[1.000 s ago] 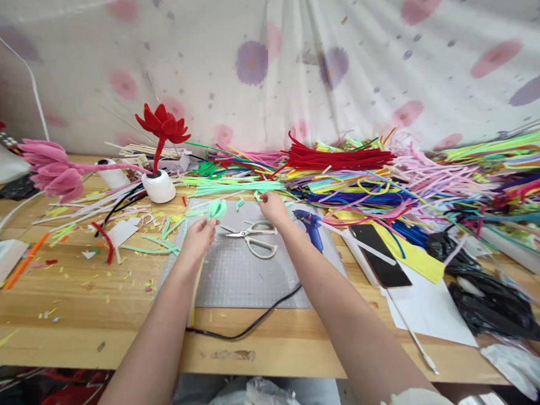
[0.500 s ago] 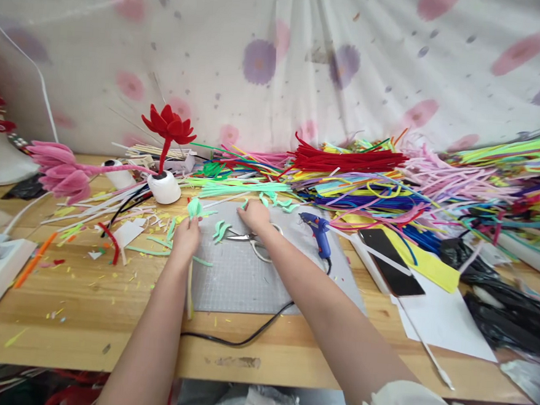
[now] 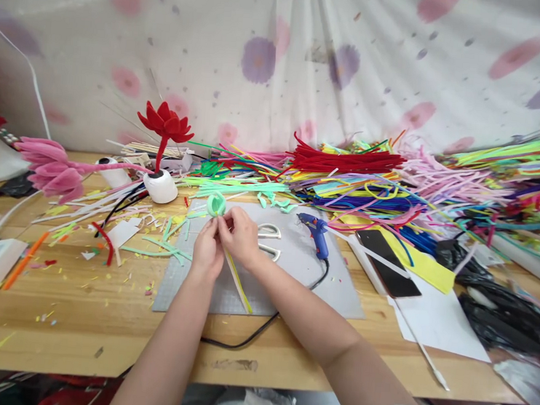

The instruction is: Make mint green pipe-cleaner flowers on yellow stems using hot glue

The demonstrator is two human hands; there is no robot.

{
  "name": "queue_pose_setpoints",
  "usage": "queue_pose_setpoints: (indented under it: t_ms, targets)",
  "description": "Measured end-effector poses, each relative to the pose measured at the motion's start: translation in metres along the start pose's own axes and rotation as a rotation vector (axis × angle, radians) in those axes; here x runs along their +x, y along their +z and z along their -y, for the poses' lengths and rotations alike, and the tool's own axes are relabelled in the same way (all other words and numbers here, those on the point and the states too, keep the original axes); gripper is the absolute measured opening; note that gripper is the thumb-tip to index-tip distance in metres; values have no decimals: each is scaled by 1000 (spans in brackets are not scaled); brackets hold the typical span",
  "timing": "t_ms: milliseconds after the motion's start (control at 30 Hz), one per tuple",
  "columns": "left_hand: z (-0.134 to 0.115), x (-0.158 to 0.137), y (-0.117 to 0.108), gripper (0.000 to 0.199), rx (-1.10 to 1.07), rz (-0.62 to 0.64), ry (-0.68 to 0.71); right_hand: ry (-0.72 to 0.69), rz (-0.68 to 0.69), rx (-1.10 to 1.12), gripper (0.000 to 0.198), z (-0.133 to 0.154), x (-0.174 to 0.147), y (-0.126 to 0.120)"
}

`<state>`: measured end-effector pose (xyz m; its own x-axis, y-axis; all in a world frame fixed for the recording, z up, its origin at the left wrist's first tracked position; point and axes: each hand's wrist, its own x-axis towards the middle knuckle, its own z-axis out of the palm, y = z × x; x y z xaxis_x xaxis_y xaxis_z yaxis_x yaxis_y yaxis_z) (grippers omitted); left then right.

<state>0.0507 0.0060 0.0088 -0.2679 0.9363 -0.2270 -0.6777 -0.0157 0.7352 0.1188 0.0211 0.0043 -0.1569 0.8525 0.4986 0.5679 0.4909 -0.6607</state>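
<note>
A mint-green pipe-cleaner flower [image 3: 215, 204] is held upright over the mat, its pale and yellow stem [image 3: 239, 283] slanting down to the right. My left hand [image 3: 208, 250] is closed around the stem just below the bloom. Pinched at the flower's base are the fingers of my right hand [image 3: 240, 234]; whether they also hold a small piece is hidden. Behind my right hand lie scissors [image 3: 269, 250], only their handles showing. Several mint-green curled petals [image 3: 274, 201] lie at the back of the grey cutting mat [image 3: 286, 290].
A blue glue gun [image 3: 314, 233] with a black cord lies on the mat's right. Beyond it are a phone [image 3: 386, 263] and paper. Piled pipe cleaners [image 3: 347, 161] line the back. Left stand a red flower in a white pot [image 3: 160, 187], a pink flower [image 3: 53, 169] and scraps.
My right hand has come from the back of the mat to the flower's base. My left hand has moved right with the flower, and its stem now slants right.
</note>
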Motion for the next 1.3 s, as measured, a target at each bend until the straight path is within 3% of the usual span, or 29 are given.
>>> queue_pose_setpoints:
  t_ms: [267,467,733,1000,1167,1300]
  targets:
    - [-4,-7,-2,10,-37,-14,-7,-48,88,-81,10,-3,1,-7]
    - [-4,-12,1,2,109,-97,56,-67,114,-177,9,0,1,-18]
    - [-14,-9,-8,1,114,58,-104,-150,238,-256,8,1,6,-29]
    - [-16,-12,-7,7,177,56,-118,-285,315,-244,10,0,13,-45]
    - [-19,-11,-11,5,157,92,-251,-293,354,-104,13,-5,19,-58]
    - [-21,-12,-14,5,61,197,-342,-101,206,268,18,-19,26,-56]
